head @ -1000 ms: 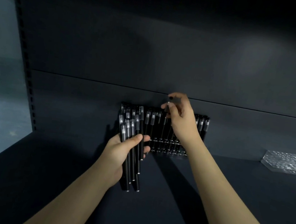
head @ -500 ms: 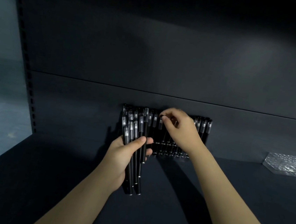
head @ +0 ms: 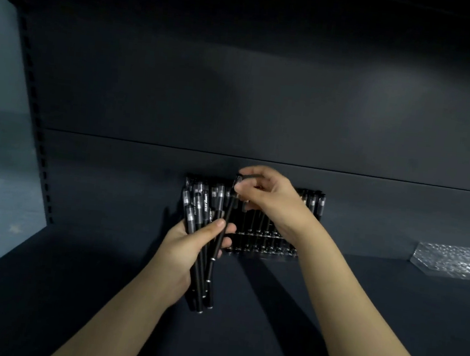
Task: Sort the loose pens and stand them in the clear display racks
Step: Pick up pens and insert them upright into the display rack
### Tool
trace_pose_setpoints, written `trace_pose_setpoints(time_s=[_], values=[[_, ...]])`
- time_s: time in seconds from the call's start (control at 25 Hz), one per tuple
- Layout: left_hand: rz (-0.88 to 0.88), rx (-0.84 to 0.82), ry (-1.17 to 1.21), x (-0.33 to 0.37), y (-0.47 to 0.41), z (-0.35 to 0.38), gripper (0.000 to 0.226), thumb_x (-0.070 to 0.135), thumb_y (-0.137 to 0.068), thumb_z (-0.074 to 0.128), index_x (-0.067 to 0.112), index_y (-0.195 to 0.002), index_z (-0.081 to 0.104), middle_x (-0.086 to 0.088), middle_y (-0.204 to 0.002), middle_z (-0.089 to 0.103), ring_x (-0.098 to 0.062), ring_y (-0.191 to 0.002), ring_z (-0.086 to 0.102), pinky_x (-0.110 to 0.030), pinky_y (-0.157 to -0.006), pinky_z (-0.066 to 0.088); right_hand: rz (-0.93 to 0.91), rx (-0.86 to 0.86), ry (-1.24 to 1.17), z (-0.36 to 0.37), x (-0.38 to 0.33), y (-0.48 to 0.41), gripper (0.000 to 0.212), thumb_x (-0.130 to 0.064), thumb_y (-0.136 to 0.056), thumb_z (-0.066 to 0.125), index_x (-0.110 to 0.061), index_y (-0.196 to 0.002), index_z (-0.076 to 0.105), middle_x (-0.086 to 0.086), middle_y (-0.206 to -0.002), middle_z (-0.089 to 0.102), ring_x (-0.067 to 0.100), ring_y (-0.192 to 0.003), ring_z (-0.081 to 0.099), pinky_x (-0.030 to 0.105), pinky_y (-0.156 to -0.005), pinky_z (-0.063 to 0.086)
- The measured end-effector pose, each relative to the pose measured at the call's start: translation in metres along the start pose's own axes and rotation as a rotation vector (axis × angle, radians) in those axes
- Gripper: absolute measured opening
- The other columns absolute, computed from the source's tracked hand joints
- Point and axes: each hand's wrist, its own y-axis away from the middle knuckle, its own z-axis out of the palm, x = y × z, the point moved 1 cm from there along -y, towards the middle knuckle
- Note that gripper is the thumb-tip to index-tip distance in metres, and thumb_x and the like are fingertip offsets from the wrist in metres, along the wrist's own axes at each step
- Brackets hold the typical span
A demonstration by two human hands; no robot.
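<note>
Black pen (head: 229, 209) cap in right hand (head: 269, 201) grip; bundle (head: 198, 290), left hand (head: 181, 249).

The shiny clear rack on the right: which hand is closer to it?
Right. The right hand pinches a pen left of the clear rack; the left hand grips a bundle of pens farther left.

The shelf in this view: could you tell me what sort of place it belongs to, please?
Probably a shop display bay: a dark shelf with a slotted upright, and black pens standing in a clear rack.
</note>
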Motion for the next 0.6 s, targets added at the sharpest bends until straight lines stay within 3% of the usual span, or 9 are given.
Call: trace_pose_setpoints(time_s=[0.12, 0.24, 0.36, 0.6], values=[[0.002, -0.017, -0.037, 0.003, -0.002, 0.009, 0.018, 0.015, -0.09, 0.064, 0.01, -0.107, 0.068, -0.004, -0.095, 0.077, -0.009, -0.071, 0.071, -0.023, -0.064, 0.051, 0.051, -0.013, -0.201, -0.006, -0.001, 0.001, 0.032, 0.0, -0.089, 0.062, -0.004, -0.12, 0.055, 0.005, -0.08, 0.063, 0.015, -0.075, 0.063, 0.027, -0.072, 0.056], [0.023, 0.029, -0.065, 0.004, -0.009, 0.019, 0.014, 0.015, -0.091, 0.064, 0.01, -0.103, 0.068, -0.002, -0.093, 0.077, -0.012, -0.076, 0.073, -0.023, -0.065, 0.052, -0.1, 0.17, -0.111, -0.024, -0.006, -0.003, 0.024, -0.002, -0.088, 0.064, -0.011, -0.109, 0.056, 0.007, -0.082, 0.063, 0.011, -0.069, 0.064, 0.03, -0.071, 0.058], [0.032, 0.125, -0.081, 0.002, -0.019, 0.021, 0.014, 0.016, -0.091, 0.065, 0.01, -0.103, 0.067, -0.002, -0.095, 0.077, -0.011, -0.082, 0.074, -0.025, -0.069, 0.052, -0.243, 0.377, 0.091, -0.043, -0.009, -0.006, 0.023, -0.008, -0.086, 0.065, -0.021, -0.102, 0.054, 0.0, -0.078, 0.063, 0.018, -0.072, 0.065, 0.035, -0.071, 0.058], [0.008, 0.158, -0.058, -0.012, -0.024, 0.015, 0.024, 0.021, -0.089, 0.068, 0.01, -0.109, 0.063, -0.006, -0.093, 0.077, -0.016, -0.074, 0.071, -0.029, -0.066, 0.055, -0.354, 0.384, 0.333, -0.04, 0.007, -0.004, 0.025, -0.011, -0.086, 0.067, -0.023, -0.103, 0.054, -0.003, -0.078, 0.062, 0.006, -0.07, 0.06, 0.014, -0.065, 0.047]])
